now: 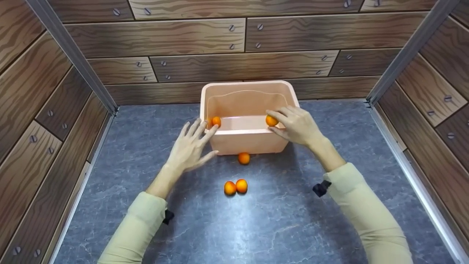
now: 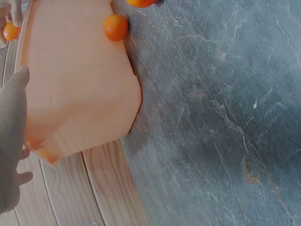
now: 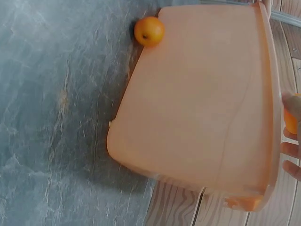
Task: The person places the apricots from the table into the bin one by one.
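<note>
A pale pink plastic bin stands near the back wall. My right hand pinches a small orange between thumb and fingers, over the front right part of the bin. In the right wrist view, that orange is partly hidden by the fingers. At the bin's front left corner, my left hand spreads its straight fingers, holding nothing. Just past those fingertips, an orange shows inside the bin, with part of another beside it. One orange sits on the floor against the bin's front.
Two more oranges lie side by side on the grey marbled surface, nearer to me. Wood-patterned walls with metal corner strips rise at the back and both sides.
</note>
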`<action>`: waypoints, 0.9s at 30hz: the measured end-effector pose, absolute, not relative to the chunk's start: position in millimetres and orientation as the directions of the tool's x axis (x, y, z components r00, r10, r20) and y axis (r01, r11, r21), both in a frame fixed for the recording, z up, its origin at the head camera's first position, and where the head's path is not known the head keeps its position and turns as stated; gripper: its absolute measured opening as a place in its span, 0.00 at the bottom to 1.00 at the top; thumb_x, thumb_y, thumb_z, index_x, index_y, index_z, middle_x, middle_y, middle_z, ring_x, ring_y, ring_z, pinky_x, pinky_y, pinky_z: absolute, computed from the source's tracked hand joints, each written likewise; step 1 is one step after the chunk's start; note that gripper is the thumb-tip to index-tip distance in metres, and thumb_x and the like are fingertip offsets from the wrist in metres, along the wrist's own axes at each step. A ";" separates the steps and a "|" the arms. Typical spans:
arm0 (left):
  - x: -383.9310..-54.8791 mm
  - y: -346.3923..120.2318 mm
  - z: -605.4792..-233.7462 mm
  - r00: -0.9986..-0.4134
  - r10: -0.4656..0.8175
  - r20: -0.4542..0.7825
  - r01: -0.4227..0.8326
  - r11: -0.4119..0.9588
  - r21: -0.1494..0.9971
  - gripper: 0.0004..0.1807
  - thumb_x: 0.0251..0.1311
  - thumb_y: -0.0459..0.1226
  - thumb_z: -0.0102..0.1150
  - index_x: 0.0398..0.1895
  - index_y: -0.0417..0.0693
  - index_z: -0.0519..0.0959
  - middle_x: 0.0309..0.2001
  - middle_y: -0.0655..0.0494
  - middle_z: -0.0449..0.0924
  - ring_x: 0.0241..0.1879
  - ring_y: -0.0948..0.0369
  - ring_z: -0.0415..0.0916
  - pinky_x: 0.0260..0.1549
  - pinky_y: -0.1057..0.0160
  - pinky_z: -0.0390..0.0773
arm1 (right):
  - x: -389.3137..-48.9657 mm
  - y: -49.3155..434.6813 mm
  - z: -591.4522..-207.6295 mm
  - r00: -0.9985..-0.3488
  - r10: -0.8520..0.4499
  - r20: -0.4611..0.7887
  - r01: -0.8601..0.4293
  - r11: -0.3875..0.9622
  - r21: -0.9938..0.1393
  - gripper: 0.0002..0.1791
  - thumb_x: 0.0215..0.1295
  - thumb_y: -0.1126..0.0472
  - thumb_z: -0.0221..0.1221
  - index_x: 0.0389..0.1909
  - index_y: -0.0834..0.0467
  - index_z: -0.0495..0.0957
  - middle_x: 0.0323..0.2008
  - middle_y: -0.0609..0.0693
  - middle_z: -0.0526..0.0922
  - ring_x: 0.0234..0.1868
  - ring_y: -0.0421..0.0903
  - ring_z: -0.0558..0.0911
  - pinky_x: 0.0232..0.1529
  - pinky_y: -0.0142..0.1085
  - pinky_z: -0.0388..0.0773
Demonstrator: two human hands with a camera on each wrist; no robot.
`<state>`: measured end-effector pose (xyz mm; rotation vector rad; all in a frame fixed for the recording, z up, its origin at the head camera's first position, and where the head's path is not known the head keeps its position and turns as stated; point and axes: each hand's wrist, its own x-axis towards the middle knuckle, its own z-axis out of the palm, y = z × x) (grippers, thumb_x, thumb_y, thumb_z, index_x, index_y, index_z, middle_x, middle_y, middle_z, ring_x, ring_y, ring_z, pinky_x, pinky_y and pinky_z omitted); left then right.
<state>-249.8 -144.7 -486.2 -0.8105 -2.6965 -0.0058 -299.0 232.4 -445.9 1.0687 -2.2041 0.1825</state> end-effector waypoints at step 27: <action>-249.7 -145.3 -487.2 -0.789 0.534 0.304 0.533 0.841 -0.092 0.43 0.71 0.67 0.49 0.84 0.62 0.58 0.79 0.43 0.66 0.81 0.42 0.61 0.79 0.36 0.61 | -337.7 225.7 -445.1 -0.630 -0.607 0.484 -0.686 0.728 0.020 0.26 0.64 0.47 0.70 0.59 0.56 0.84 0.47 0.56 0.88 0.44 0.58 0.88 0.43 0.52 0.87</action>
